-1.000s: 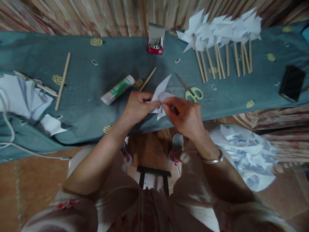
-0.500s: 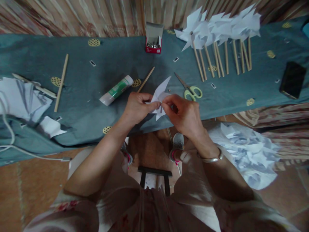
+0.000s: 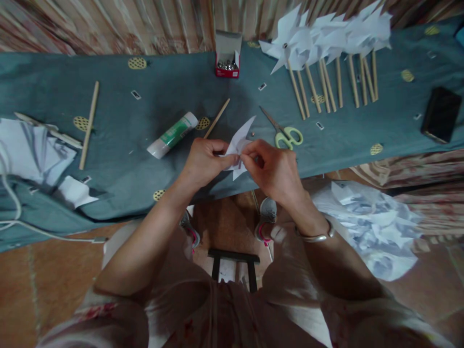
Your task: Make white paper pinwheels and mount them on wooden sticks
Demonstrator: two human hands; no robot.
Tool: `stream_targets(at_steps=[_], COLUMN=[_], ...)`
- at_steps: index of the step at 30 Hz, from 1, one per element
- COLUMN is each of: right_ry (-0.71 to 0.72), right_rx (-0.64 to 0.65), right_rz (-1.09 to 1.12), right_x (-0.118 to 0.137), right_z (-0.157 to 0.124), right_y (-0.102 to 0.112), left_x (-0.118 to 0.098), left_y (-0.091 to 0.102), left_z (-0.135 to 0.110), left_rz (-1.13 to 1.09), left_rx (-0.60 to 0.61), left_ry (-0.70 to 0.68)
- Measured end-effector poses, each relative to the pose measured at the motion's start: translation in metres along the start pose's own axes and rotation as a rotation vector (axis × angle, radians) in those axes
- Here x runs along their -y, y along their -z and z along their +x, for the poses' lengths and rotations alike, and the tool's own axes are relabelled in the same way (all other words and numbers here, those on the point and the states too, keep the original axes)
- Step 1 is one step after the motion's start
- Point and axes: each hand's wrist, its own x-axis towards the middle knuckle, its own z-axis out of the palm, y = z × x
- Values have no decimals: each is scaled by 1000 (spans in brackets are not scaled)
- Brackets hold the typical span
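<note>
A white folded paper pinwheel (image 3: 240, 137) is held just above the near edge of the table covered in teal cloth (image 3: 119, 135). My left hand (image 3: 203, 162) pinches its left side with thumb and fingers closed. My right hand (image 3: 273, 169) pinches the centre of the paper from the right, a metal bangle on that wrist. A wooden stick (image 3: 216, 119) lies just behind my left hand, and a glue stick (image 3: 172, 135) lies to its left. Green-handled scissors (image 3: 283, 131) rest beside my right hand.
Several finished paper pinwheels on sticks (image 3: 326, 43) lie at the back right. A red box of pins (image 3: 227, 60) stands at the back centre. A black phone (image 3: 440, 114) is at far right. Loose sticks (image 3: 89, 124) and paper (image 3: 32, 152) lie left; paper scraps (image 3: 373, 227) cover the floor.
Both hands have stayed pinched on the paper pinwheel, with only small finger shifts at its centre. The view has drifted slightly.
</note>
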Motion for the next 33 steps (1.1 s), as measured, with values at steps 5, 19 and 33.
stream_targets(at_steps=[5,19,33], right_ry=[-29,10,-142], right_rx=[16,-10,-404], right_rz=[-16,-91,573], right_x=[2,1,-18], right_z=[1,1,7], right_y=[0,-7,0], left_x=[1,-3,7], left_y=[0,-6,-6], left_z=[0,-2,5], left_rz=[9,13,-747], left_rx=[4,-126,-209], left_ry=[-34,-43,183])
